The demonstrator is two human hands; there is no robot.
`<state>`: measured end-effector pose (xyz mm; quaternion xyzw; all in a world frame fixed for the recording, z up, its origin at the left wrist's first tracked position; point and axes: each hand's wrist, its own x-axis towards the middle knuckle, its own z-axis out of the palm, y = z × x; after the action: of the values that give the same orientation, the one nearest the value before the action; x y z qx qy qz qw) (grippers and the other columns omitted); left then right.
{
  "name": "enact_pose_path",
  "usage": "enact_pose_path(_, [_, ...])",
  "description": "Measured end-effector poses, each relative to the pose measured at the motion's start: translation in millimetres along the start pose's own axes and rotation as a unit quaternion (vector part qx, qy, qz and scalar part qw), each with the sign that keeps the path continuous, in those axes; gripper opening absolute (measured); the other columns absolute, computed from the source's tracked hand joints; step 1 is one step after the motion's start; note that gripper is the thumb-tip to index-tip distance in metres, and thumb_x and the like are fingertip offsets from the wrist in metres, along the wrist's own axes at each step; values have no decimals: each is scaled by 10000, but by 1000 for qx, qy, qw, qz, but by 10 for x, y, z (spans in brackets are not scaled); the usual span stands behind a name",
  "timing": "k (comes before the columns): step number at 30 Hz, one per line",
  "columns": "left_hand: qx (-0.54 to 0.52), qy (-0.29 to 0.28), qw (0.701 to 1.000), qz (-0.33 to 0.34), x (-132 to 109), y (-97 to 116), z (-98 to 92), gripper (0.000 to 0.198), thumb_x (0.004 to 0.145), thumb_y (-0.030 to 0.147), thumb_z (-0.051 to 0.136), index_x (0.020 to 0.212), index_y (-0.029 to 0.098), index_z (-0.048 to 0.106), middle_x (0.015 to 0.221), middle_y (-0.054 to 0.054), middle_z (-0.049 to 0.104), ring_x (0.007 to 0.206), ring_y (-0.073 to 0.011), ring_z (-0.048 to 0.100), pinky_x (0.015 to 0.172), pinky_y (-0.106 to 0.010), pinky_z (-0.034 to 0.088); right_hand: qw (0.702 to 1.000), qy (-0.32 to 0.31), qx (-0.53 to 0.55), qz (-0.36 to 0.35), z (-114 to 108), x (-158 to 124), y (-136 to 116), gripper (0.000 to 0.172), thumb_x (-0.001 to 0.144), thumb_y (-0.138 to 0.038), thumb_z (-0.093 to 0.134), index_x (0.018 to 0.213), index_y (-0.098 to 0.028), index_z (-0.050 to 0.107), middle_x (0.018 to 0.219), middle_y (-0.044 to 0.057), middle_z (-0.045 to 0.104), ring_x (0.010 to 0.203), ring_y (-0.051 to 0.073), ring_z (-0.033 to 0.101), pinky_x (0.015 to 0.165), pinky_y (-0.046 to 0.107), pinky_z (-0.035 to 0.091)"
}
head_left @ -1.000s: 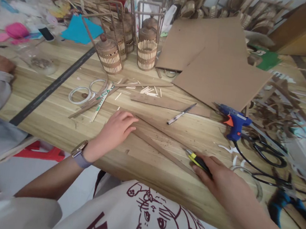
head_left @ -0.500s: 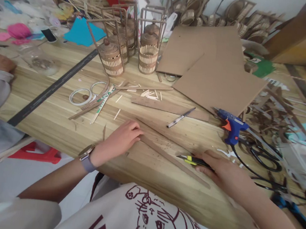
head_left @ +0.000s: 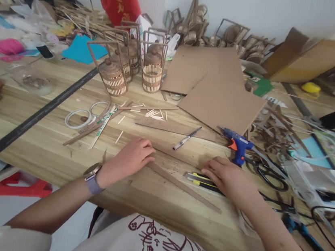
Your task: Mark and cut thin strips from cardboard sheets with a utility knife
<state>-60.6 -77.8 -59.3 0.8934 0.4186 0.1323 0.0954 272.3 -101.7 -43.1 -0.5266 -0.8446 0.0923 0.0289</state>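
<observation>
My left hand (head_left: 133, 158), with a watch on its wrist, has its fingers drawn together at the near end of a narrow brown cardboard strip (head_left: 182, 186). The strip slants across the table toward the lower right. A second brown strip (head_left: 179, 155) lies just beyond it, also close to my left fingertips. My right hand (head_left: 230, 178) is low over the table with its fingers stretched out. Under those fingers a yellow-and-black utility knife (head_left: 202, 180) lies flat, its blade pointing left; part of its handle is hidden.
A pen (head_left: 187, 138) and a wider cardboard piece (head_left: 170, 126) lie beyond my hands. To the right are a blue glue gun (head_left: 237, 144), scissors (head_left: 271, 175) and pliers (head_left: 301, 225). Small slatted baskets (head_left: 151, 78) and cardboard sheets (head_left: 222, 103) stand behind. Tape rolls (head_left: 78, 118) are left.
The knife has gone from my right hand's grasp to lying flat on the table. My right fingers have loosened and reach toward the far strip. My left hand stays at the strip ends.
</observation>
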Motion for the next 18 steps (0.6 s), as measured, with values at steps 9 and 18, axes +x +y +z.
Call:
enact_pose_path(9, [98,-7,995,-23,908,-421,-10,258,880,110,678,1138,113,659,1163,-136,655,1124,-272,581,991,-416,467,984,-6,-177,-16,-43,540,-406,384,966,-106,416,1261,-211,638,1305,106,657,1049,233,645,774,324,475])
enact_pose_path(18, [96,-53,990,-93,1161,-571,-240,147,944,188,577,923,154,718,971,-95,696,890,-231,652,803,-315,480,978,61,-194,-40,-30,952,-332,243,957,-138,494,938,-182,732,1047,118,684,940,221,609,717,306,389])
